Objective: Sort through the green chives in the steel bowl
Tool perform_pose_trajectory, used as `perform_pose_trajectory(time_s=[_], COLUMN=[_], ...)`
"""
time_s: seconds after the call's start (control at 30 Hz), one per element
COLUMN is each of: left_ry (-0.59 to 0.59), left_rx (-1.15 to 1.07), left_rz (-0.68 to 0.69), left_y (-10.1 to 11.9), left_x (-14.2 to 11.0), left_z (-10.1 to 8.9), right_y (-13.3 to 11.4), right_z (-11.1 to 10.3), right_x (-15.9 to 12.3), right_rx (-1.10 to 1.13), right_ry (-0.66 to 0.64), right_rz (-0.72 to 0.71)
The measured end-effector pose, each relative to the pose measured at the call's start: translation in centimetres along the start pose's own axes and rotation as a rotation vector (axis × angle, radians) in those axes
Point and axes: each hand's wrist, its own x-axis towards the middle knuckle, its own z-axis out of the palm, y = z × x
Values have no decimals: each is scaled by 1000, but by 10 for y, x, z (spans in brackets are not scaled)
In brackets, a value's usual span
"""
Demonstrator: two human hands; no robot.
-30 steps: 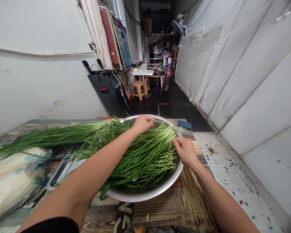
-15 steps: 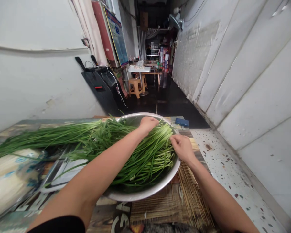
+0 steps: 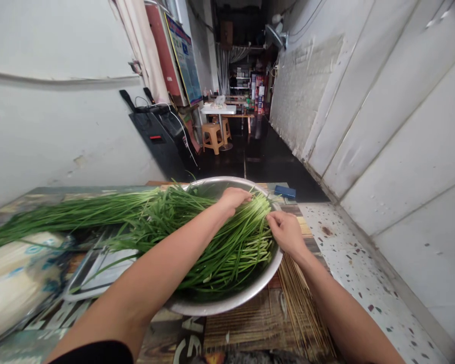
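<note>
A wide metal bowl [image 3: 227, 302] sits on the table and holds a thick pile of long green chives [image 3: 227, 247]. The leafy ends of the chives trail out over the bowl's left rim onto the table. My left hand [image 3: 233, 198] reaches across the pile to the far side of the bowl, fingers curled down onto the cut stem ends. Close to the bowl's right rim, my right hand [image 3: 286, 230] pinches a few stems of the same pile between thumb and fingers.
A bundle of thin bamboo skewers [image 3: 303, 308] lies on the table right of the bowl. Plastic bags [image 3: 15, 283] and a metal tray [image 3: 94, 273] lie at the left. A blue object [image 3: 285, 191] rests at the table's far edge. A corridor with stools [image 3: 214, 136] runs ahead.
Both hands have stayed on the cut ends of the chives. The left hand's fingers have stretched a little further right over the stems. The view has shifted slightly.
</note>
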Motion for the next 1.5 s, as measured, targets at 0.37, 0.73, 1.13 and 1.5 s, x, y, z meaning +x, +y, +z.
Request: perform_pose_trajectory(time_s=[0.37,0.73,1.13,1.5], left_ry=[-5,31,17,-6], left_rx=[7,-7,230,271], left_rz=[-6,-18,131,198], left_y=[0,2,-13,-15], left_x=[0,-3,10,8], left_z=[0,2,-3,-2], right_y=[1,-1,0,1], right_z=[1,0,0,0], right_x=[0,0,0,0], right_rx=[-1,-7,-3,6], right_ry=[5,7,9,2], right_rz=[2,6,2,13])
